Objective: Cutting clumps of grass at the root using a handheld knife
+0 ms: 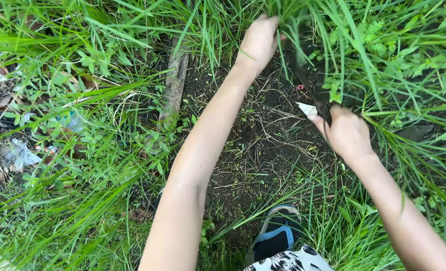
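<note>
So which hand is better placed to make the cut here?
The right hand: it holds the dark blade, which points up toward the grass tuft. The left hand is already gripping that tuft.

Even, soft daylight, bright overall, no hard shadows. Grass (82, 211) slightly blown out at the bottom left corner. Soil patch (263, 150) in the middle reads dark, detail still visible. Dark tool (308, 75) near the top is motion-blurred. Forearms sharp. Slight wide-angle stretch toward the frame edges.
</note>
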